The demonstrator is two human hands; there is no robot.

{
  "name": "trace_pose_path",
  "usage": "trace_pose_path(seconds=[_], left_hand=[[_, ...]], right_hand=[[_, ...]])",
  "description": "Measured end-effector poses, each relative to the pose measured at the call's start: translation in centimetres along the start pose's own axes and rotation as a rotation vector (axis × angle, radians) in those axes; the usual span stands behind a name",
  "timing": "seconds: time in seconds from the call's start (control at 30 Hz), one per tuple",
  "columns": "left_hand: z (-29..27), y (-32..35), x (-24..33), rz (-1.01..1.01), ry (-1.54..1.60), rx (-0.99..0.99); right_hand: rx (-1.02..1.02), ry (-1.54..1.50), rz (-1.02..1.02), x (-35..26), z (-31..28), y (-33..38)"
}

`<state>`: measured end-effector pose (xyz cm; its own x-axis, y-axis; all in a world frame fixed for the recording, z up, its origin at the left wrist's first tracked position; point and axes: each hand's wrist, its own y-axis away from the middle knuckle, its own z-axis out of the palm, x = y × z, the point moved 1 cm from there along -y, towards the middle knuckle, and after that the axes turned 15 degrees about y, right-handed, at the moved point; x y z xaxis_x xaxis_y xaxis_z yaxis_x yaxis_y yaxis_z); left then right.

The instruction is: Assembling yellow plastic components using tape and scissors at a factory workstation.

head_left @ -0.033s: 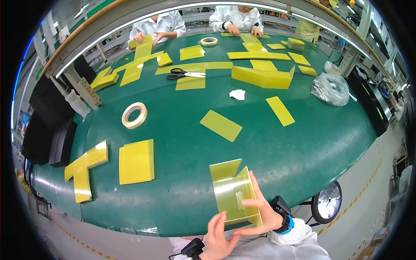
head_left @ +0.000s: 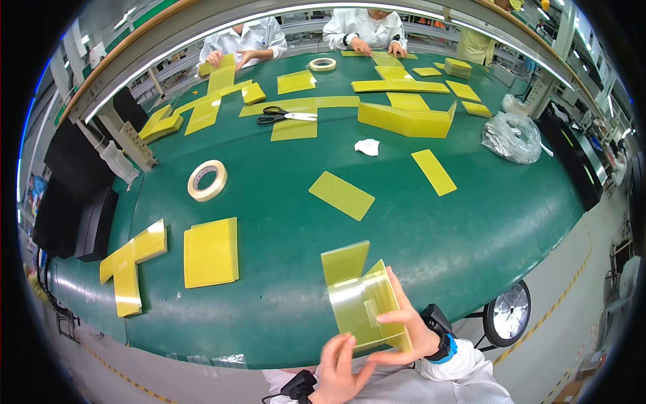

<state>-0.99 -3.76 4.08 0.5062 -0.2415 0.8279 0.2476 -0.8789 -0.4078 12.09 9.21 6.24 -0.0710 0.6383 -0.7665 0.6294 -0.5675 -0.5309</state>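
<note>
My right fingers [head_left: 399, 316] pinched a folded translucent-yellow plastic sheet [head_left: 353, 313]; left fingers [head_left: 330, 353] spread, near edge. Uneven squeezing risked skew.

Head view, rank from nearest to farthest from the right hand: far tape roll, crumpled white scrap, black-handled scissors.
From the right hand:
1. Crumpled white scrap: ahead, slightly left.
2. Black-handled scissors: farther ahead, well left.
3. Far tape roll: ahead-left, beyond the scissors.
</note>
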Motion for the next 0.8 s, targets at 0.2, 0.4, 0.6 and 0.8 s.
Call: trace_pose_path(seconds=[0.2, 0.4, 0.6, 0.8], left_hand=[[-3.4, -4.3, -0.4, -0.105, -0.046, 0.119], [-3.8, -3.4, -3.6, -0.475, 0.495, 0.288], [-4.0, -1.8, -2.0, -0.345, -0.210, -0.120], [-2.8, 0.6, -1.1, -0.256, -0.554, -0.234]], right_hand=[[-0.262, -0.127, 0.037, 2.3, -4.0, -1.6], [-0.086, -0.122, 0.493, 4.2, -4.6, -4.3], [0.222, -0.018, 0.571, 6.2, -2.9, -2.1], [-0.112, 0.845, 0.347, 1.3, -0.2, -0.5]])
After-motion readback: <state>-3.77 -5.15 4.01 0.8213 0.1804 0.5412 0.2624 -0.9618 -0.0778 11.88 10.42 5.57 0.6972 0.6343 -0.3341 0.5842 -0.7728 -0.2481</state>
